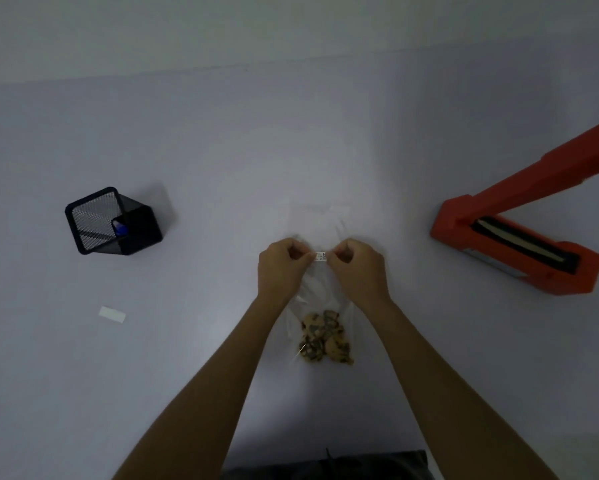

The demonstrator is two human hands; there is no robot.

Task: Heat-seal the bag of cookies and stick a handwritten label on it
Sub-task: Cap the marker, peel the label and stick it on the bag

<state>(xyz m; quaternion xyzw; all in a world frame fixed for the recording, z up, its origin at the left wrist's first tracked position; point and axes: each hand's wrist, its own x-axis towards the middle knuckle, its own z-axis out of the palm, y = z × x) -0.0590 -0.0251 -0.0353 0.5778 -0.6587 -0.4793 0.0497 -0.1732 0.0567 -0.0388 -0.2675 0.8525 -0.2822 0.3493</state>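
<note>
A clear plastic bag (320, 296) lies on the white table, with several chocolate-chip cookies (325, 339) bunched at its near end. A small white label (320, 256) with dark writing is held over the bag's far part. My left hand (280, 268) pinches the label's left end and my right hand (358, 268) pinches its right end. Both hands have curled fingers. The far end of the bag spreads out flat beyond my hands.
An orange heat sealer (519, 251) stands at the right with its arm raised. A black mesh pen holder (112, 221) with a blue pen sits at the left. A white paper strip (112, 314) lies near the left front.
</note>
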